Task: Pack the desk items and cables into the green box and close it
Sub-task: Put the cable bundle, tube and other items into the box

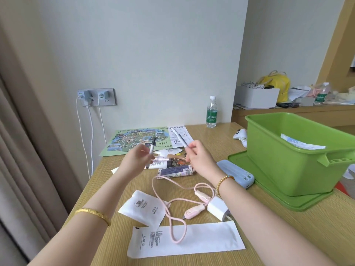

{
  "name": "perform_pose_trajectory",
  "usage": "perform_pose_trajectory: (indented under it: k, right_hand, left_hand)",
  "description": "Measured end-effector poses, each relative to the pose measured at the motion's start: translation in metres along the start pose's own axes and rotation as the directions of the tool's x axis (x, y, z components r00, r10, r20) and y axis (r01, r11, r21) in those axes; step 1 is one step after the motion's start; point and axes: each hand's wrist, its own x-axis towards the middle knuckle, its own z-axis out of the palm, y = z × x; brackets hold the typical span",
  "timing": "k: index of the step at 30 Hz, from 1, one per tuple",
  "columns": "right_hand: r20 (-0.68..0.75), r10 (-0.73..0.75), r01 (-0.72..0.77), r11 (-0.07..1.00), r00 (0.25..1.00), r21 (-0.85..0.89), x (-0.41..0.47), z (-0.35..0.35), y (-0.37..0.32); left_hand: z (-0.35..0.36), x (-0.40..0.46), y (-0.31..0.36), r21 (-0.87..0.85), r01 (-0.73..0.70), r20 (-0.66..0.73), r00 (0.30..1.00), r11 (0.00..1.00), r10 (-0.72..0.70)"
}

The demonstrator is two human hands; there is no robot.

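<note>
My left hand holds a black-tipped pen upright above the desk. My right hand grips a white pen that slants up to the left. The green box stands open on its green lid at the right, with a white packet inside. On the desk lie a pink cable with a white charger plug, a blue power bank, a tube and small packets under my hands, white paper sleeves and a colourful map.
A water bottle stands at the desk's back by the wall. A white toy-like item lies left of the box. Chargers with white cables sit in the wall socket. A side shelf at back right holds a white box, a yellow bag and clutter.
</note>
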Motion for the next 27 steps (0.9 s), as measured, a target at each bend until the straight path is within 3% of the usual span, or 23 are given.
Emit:
perform_pose_trajectory:
  k: [2,4,8,12,16,19,21,24,27]
  right_hand:
    - [-0.027,0.075,-0.070,0.986,0.997,0.152,0.000,-0.012,-0.007]
    - [-0.017,0.166,-0.152,0.937,0.986,0.315,-0.003,-0.027,-0.014]
    - [-0.186,0.241,-0.135,0.883,0.953,0.450,-0.015,-0.077,-0.023]
    - [-0.421,0.167,-0.022,0.944,0.891,0.329,-0.028,-0.143,-0.020]
    - [-0.561,0.034,-0.107,0.989,0.827,-0.098,-0.036,-0.208,-0.004]
    - [-0.525,-0.015,-0.245,0.873,0.851,-0.422,-0.043,-0.244,0.005]
    - [-0.464,0.052,-0.344,0.744,0.884,-0.573,-0.045,-0.256,0.009]
    - [-0.379,0.208,-0.417,0.647,0.902,-0.638,-0.043,-0.260,0.014]
    - [-0.386,0.152,-0.384,0.662,0.910,-0.644,-0.038,-0.249,0.016]
  left_hand:
    - [0.002,-0.002,0.030,-0.390,0.078,0.028,0.997,0.918,-0.073]
    - [0.014,-0.004,0.061,-0.553,0.107,0.057,0.994,0.826,-0.091]
    - [0.058,-0.004,0.123,-0.642,0.130,0.165,0.986,0.755,-0.029]
    - [0.113,-0.007,0.189,-0.671,0.146,0.288,0.955,0.727,0.074]
    - [0.171,-0.009,0.240,-0.586,0.115,0.259,0.965,0.802,0.051]
    - [0.201,-0.010,0.265,-0.396,-0.059,0.238,0.957,0.916,0.165]
    - [0.214,-0.010,0.274,-0.262,-0.160,0.329,0.912,0.952,0.244]
    - [0.224,-0.011,0.273,-0.042,-0.286,0.457,0.846,0.957,0.273]
    - [0.219,-0.007,0.258,0.039,-0.317,0.381,0.881,0.948,0.279]
